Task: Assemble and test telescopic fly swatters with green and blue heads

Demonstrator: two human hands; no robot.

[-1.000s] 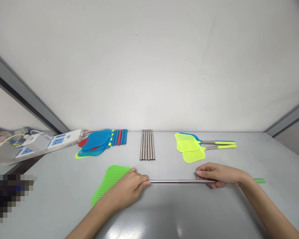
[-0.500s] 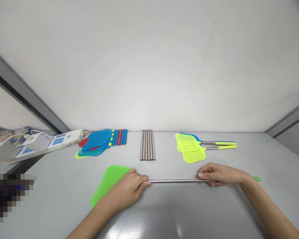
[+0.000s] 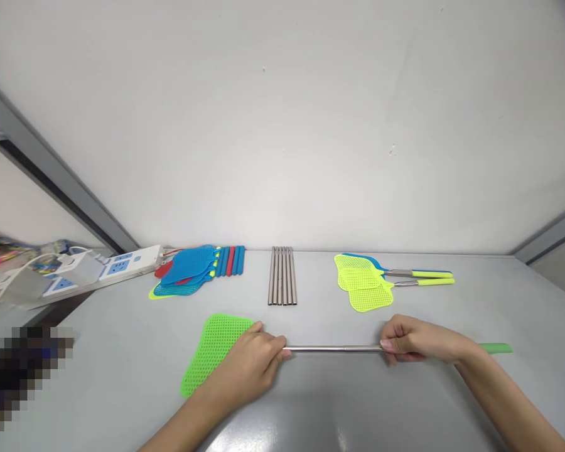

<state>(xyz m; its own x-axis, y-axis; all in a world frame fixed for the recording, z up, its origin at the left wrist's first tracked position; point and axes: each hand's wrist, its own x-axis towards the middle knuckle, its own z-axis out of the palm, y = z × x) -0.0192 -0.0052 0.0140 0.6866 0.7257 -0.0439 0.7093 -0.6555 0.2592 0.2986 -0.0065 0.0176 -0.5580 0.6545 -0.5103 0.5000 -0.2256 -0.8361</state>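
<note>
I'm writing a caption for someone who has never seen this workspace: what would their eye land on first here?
Probably the bright green mesh head at the front left, partly behind the left hand, with a thin metal rod running from there to the right hand. Next, perhaps, the yellow mesh heads at the back right, and the blue mesh heads at the back left.

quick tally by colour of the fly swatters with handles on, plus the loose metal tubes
Green plastic mesh fly swatter: 1
Yellow plastic mesh fly swatters: 2
Blue plastic mesh fly swatter: 1
Slim silver metal tubes: 6
Total: 10
</note>
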